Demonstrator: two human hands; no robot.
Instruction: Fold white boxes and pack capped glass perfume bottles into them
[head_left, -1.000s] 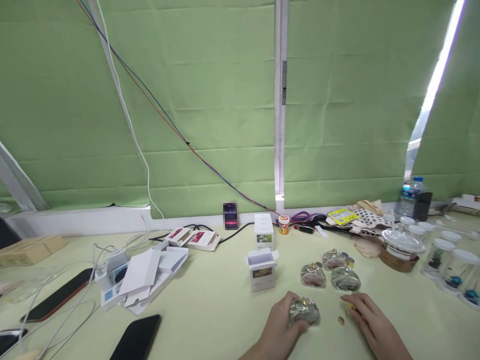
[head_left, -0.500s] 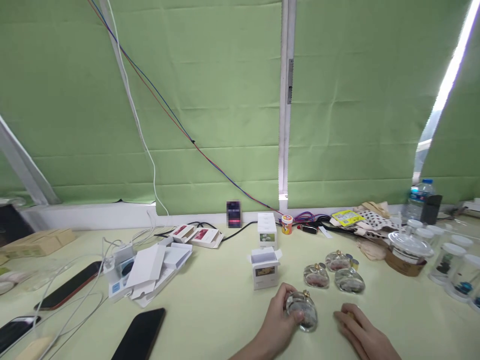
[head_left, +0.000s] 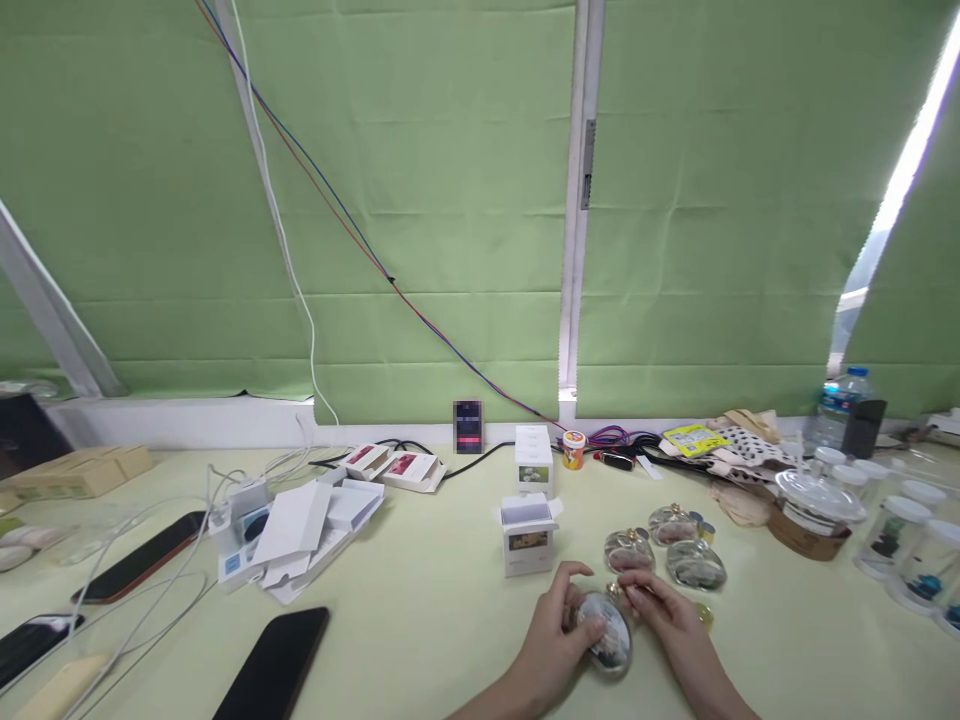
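Observation:
A flat, rounded clear-glass perfume bottle [head_left: 609,645] is tilted in my left hand [head_left: 551,640], the thumb across its face and the fingers round its side. At its gold neck, my right hand [head_left: 671,625] has thumb and fingers pinched together; whether a small part is between them is hidden. A gold cap-like piece [head_left: 704,616] lies on the table beside my right hand, partly covered by it. Behind my hands, similar perfume bottles [head_left: 696,566] lie on the table. To the left of these bottles stands a small open white box [head_left: 527,545] with raised flaps.
Behind the open box is another white box [head_left: 533,460]. A dark phone [head_left: 276,660] lies at the left front, with unfolded white packaging [head_left: 300,535] and cables beyond it. Capped clear jars [head_left: 889,535] and a lidded glass pot [head_left: 817,510] stand at the right.
My right hand has moved left and up from the table to the bottle's neck. The perfume bottle has tipped slightly in my left hand. A gold piece now shows behind my right hand.

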